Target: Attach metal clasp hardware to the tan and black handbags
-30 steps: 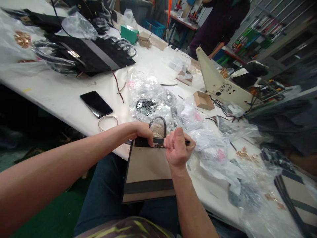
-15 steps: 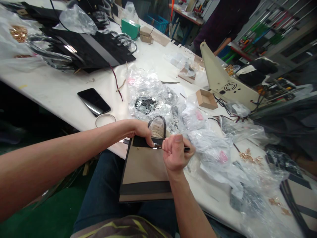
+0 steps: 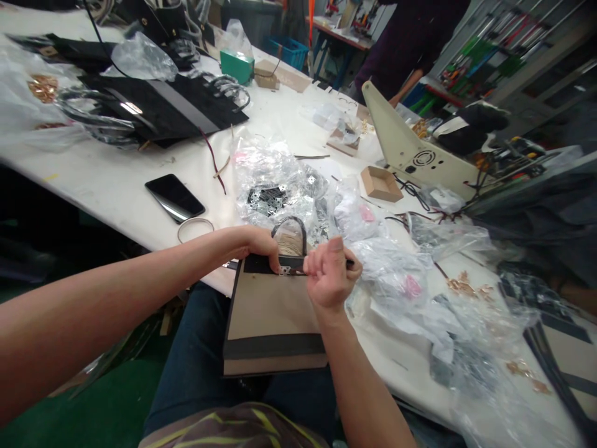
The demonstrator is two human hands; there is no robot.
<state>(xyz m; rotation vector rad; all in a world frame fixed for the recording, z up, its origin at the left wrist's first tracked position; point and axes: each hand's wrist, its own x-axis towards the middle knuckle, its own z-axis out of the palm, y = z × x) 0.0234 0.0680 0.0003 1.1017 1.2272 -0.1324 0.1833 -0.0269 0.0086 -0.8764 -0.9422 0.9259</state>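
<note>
Surface (image 3: 121, 180): long and white, lying beyond the tan handbag (image 3: 273, 317) and meeting its top end; crowded with bags and parts.
Plastic bags (image 3: 280, 180): clear crumpled heap just beyond the handbag, spreading off to its right; small dark metal pieces inside one.
Tan handbag: flat on the lap, top end against the near edge of the surface; one dark band across the top, another near the bottom; dark arched handle (image 3: 289, 225) standing up at the top.
Left hand (image 3: 261, 246): curled over the handbag's top band, fingertips pressing it down just left of a small silvery fitting (image 3: 285, 270).
Right hand (image 3: 329, 277): closed in a fist around a thin dark tool (image 3: 349, 264), just right of the fitting.
Phone (image 3: 174, 197): black, face up, left of and beyond the handbag.
Metal ring (image 3: 194, 229): thin hoop between phone and handbag.
Thin dark tool: back end poking out right of the fist; working tip hidden by the fingers.
Risk: likely a tool slip off so small a fitting, scratching the band or jabbing the left fingertips pressed close beside it; handbag only propped on lap and edge, so a hard push could slide it.
</note>
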